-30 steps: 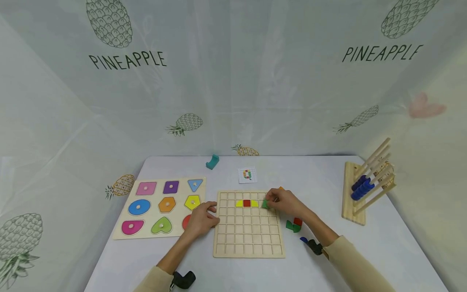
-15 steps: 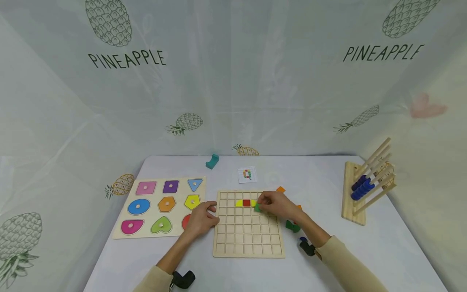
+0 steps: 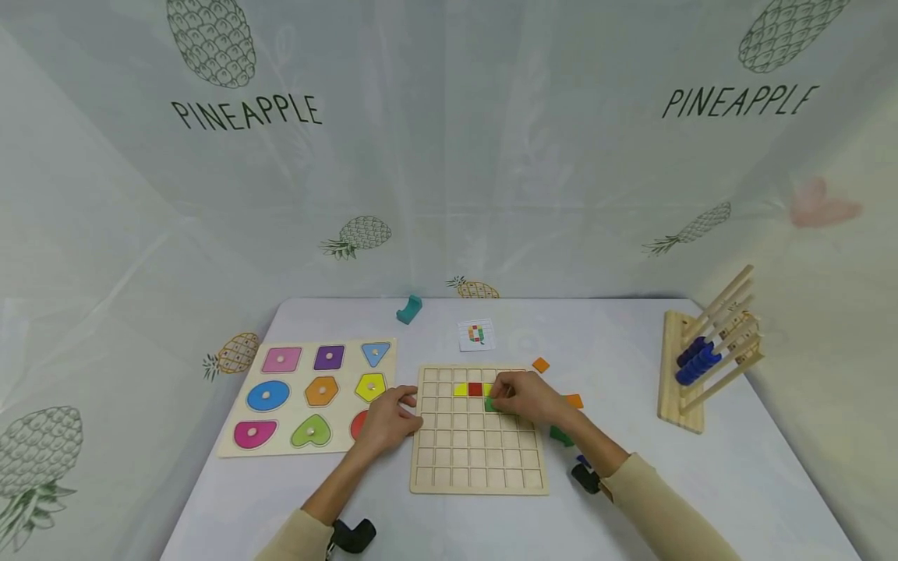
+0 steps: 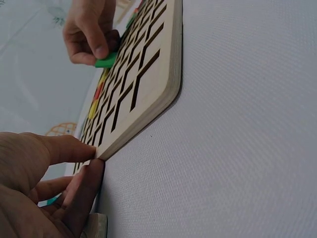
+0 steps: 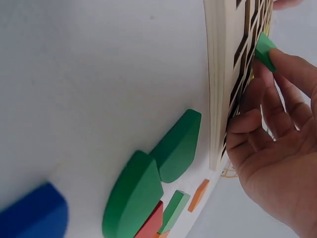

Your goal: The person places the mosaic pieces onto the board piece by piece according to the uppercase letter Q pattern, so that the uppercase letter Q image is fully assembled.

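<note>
My right hand (image 3: 522,396) pinches a small green block (image 5: 265,51) between thumb and fingertips over the upper part of a square wooden grid board (image 3: 477,470). In the left wrist view the green block (image 4: 106,60) is right at the board's surface; whether it lies in a cell cannot be told. Beside it, a yellow block (image 3: 460,389), a red block (image 3: 475,389) and a partly hidden second yellow block form a row. At the board's left edge, my left hand (image 3: 386,421) touches the wood with thumb and finger, the two spaced apart.
Right of the board lie orange pieces (image 3: 540,365), green blocks (image 5: 133,193), a red block (image 5: 150,223) and a blue block (image 5: 37,210). Behind it are a pattern card (image 3: 476,335) and a teal piece (image 3: 409,310). A shape puzzle (image 3: 291,397) stands left, a peg rack (image 3: 684,374) right.
My right hand has carried the green block leftward and slightly nearer, to just below the second yellow block. Orange pieces formerly covered by the arm show now. The left hand has stayed put.
</note>
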`<state>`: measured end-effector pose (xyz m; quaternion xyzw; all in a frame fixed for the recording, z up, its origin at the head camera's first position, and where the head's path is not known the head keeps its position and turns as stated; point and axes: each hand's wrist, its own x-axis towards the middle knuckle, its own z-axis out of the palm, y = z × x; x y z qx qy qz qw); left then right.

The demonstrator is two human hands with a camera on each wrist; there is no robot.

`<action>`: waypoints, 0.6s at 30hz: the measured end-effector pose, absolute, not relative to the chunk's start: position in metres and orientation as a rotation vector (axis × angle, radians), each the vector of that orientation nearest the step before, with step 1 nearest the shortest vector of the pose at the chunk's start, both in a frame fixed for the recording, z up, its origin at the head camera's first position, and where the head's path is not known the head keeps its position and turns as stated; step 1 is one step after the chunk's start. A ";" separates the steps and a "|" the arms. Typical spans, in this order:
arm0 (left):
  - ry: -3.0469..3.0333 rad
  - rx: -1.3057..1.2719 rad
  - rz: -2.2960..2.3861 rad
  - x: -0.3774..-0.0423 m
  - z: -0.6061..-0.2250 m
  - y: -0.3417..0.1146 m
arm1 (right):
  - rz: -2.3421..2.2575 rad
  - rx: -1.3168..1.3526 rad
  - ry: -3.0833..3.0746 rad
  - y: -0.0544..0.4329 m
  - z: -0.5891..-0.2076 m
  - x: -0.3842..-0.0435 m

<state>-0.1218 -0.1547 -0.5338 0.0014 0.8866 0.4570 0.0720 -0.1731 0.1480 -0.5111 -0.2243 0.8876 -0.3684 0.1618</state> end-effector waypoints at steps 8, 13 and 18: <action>2.659 0.015 1.380 -0.121 -0.533 -0.154 | -1.092 -0.621 2.544 0.148 -0.515 -0.172; 2.663 0.022 1.377 -0.121 -0.534 -0.154 | -1.086 -0.600 2.573 0.147 -0.516 -0.172; 2.655 0.001 1.385 -0.122 -0.535 -0.155 | -1.071 -0.587 2.606 0.146 -0.517 -0.172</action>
